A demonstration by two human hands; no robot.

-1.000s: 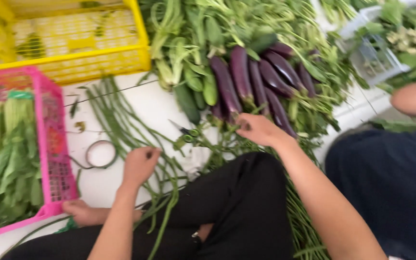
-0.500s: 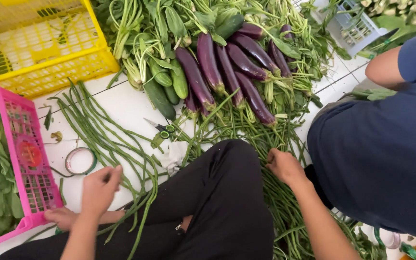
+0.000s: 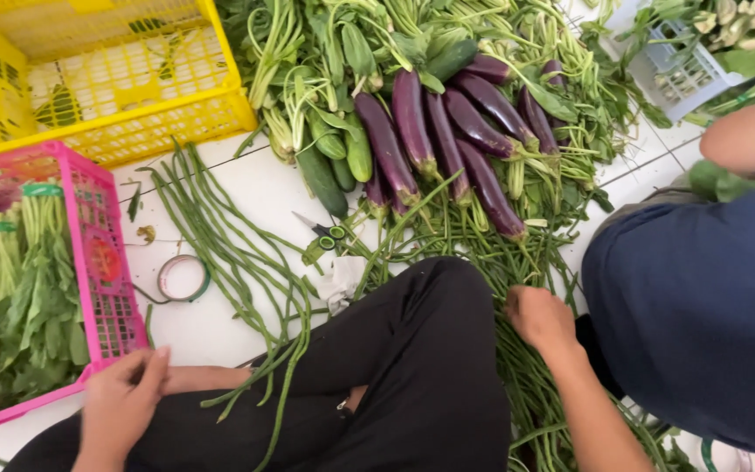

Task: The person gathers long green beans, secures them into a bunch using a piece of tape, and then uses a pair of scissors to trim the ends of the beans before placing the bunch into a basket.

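- Right hand [image 3: 542, 319], fingers curled, grasps long green yardlong beans in the heap [image 3: 517, 385] beside the person's black-trousered knee.
- Left hand [image 3: 122, 402], loosely curled and holding nothing, hovers by the pink crate [image 3: 102, 262] of leafy greens.
- Loose yardlong beans [image 3: 220, 236] lie between the 2 hands.
- Scissors [image 3: 325, 234] and purple eggplants [image 3: 447, 140] lie beyond the hands.
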